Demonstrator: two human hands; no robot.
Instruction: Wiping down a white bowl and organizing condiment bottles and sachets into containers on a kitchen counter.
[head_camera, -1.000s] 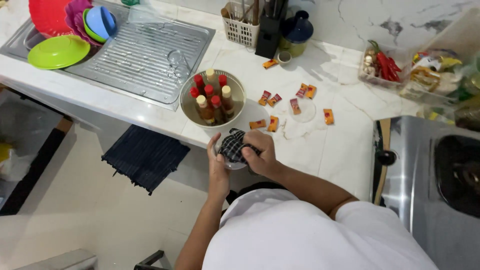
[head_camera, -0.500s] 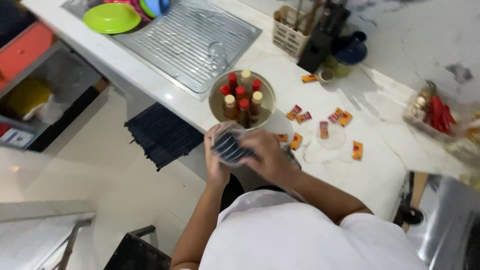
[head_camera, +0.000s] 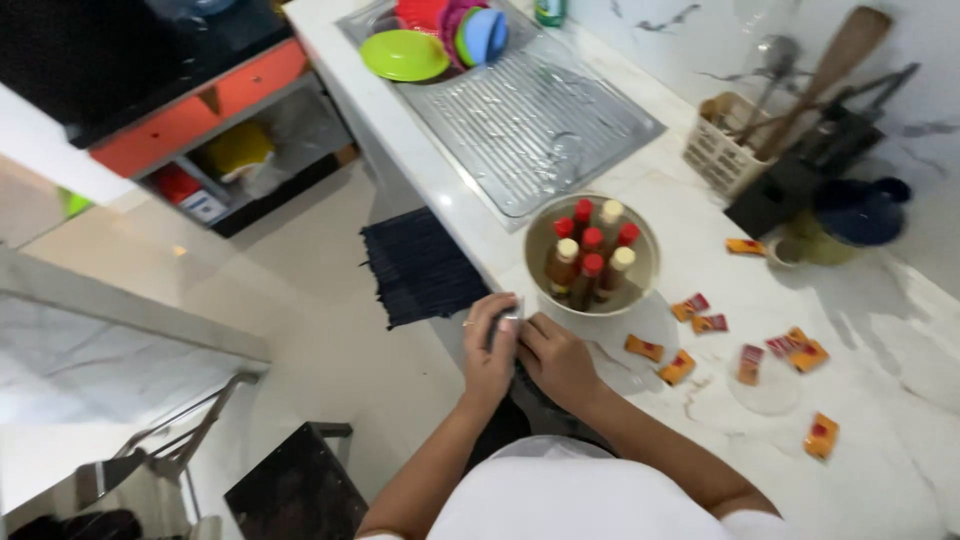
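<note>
Dark cloth (head_camera: 503, 330), seemingly, sits pinched between left hand (head_camera: 487, 355) and right hand (head_camera: 556, 358).

Both forearms reach forward, bare from short white sleeves, and meet in front of the body. The left hand (head_camera: 487, 345) and right hand (head_camera: 556, 358) press close together, touching, fingers curled inward toward one another, backs of the hands facing up.

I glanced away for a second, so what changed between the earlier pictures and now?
Both hands, left hand and right hand, still clasp the small dark-patterned object at the counter edge; it now shows less between the fingers. The view swung left. The bowl of bottles and scattered packets stayed put.
</note>
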